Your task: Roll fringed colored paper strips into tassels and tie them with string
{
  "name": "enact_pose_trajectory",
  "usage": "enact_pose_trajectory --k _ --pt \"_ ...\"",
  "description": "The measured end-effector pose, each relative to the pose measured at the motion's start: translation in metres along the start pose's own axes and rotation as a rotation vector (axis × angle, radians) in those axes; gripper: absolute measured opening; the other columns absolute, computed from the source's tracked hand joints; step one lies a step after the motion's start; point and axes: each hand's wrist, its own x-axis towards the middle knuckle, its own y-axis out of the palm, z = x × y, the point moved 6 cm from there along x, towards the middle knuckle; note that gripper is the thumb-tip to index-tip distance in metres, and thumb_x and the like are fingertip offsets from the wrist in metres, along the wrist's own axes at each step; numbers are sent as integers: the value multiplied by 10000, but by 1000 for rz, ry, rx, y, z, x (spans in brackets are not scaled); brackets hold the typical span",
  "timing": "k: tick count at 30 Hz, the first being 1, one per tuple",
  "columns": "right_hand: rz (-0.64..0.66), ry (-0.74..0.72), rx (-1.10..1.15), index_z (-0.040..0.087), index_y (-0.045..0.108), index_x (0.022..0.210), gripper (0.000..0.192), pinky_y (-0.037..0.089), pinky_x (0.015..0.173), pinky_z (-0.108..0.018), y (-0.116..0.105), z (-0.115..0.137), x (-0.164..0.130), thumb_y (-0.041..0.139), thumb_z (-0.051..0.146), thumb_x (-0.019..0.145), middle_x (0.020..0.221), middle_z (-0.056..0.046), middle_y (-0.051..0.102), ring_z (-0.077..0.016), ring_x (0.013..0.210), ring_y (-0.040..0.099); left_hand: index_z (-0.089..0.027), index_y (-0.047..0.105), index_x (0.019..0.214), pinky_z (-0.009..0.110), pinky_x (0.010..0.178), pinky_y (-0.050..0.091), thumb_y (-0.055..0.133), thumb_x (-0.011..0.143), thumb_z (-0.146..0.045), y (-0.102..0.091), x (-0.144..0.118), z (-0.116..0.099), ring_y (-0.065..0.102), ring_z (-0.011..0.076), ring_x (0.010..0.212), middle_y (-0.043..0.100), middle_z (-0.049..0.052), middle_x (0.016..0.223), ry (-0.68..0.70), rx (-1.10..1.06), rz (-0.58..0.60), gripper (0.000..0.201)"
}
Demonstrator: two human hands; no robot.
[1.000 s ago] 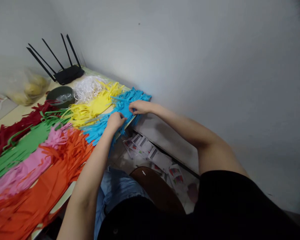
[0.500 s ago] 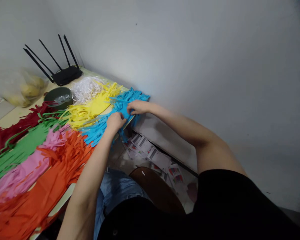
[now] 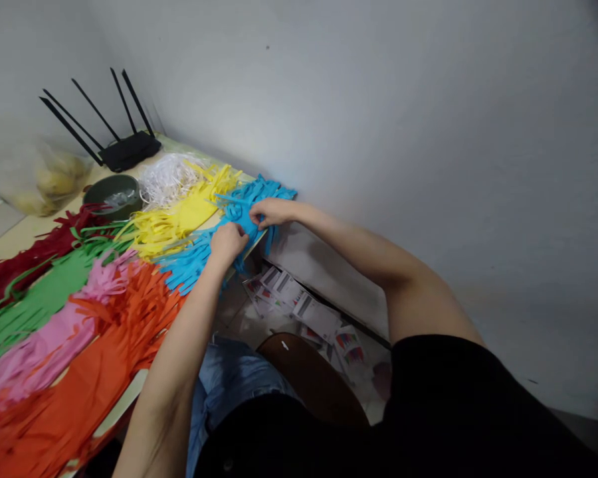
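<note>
A blue fringed cloth (image 3: 246, 211), cut into strips at its ends, lies on the table corner by the wall. My left hand (image 3: 228, 240) is closed on its near edge, thumb and fingers pinched together. To the right, my right hand (image 3: 272, 212) is closed too, its fingertips pinching the same blue cloth. Some blue strips hang over the table's edge. Beside it lie a yellow fringed cloth (image 3: 192, 214), an orange one (image 3: 94, 368), a pink one (image 3: 64, 332), a green one (image 3: 44, 295) and a dark red one (image 3: 24, 255).
A black router (image 3: 129, 151) with upright antennas stands at the back, near a dark green bowl (image 3: 92, 197) and white strings (image 3: 169, 179). A plastic bag with yellow fruit (image 3: 54, 180) sits at left. Below are a brown seat (image 3: 303, 378) and printed papers (image 3: 316, 317) on the floor.
The view has shifted slightly, moving everything a little left. Both hands stay pinched on the blue cloth, with fewer blue strips showing below the left hand.
</note>
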Motion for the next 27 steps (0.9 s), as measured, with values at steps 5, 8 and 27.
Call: enact_pose_trajectory --k 5,8,27 --pt "4 3 12 158 674 820 84 372 690 -247 -1 -2 3 733 139 764 863 -30 700 -156 786 583 -177 777 1015 338 861 527 566 855 -183 2 -1 -4 707 298 1035 761 156 1084 -8 30 -21 265" --pt "2 11 30 156 683 891 139 405 710 -252 -6 1 -3 738 159 764 917 -47 720 -172 820 612 -157 752 1023 373 866 528 535 873 -174 6 -1 -4 692 329 1074 741 191 1127 -30 42 -54 265" --pt "-346 483 -164 91 631 1216 333 517 872 -415 29 54 -23 450 212 964 1192 -257 670 -353 1114 622 -205 571 951 301 750 465 443 914 -262 -52 -40 60 662 213 858 684 61 862 -239 -173 -519 145"
